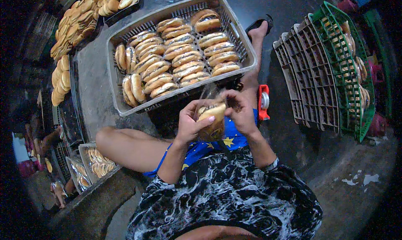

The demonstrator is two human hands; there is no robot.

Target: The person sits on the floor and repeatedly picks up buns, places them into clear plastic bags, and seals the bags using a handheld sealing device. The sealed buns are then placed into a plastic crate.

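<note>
My left hand (190,122) grips a filled bread bun (211,111) inside a clear plastic bag, thumb across its near side. At the bag's right side, my right hand (241,112) pinches the plastic with bent, slightly blurred fingers. Both hands are above my lap, just in front of a grey plastic crate (114,79). Rows of bagged buns (187,57) with dark filling stand on edge inside that crate. To the right of my hands, beside my leg, is a red tape dispenser (263,101) with a pale roll.
Unwrapped bread (78,18) is heaped on dark trays at upper left. On the right stand a tilted grey crate (309,73) and a green crate (351,73) holding bagged buns. Smaller boxes of buns (99,161) sit at lower left, near another person's hand (58,194).
</note>
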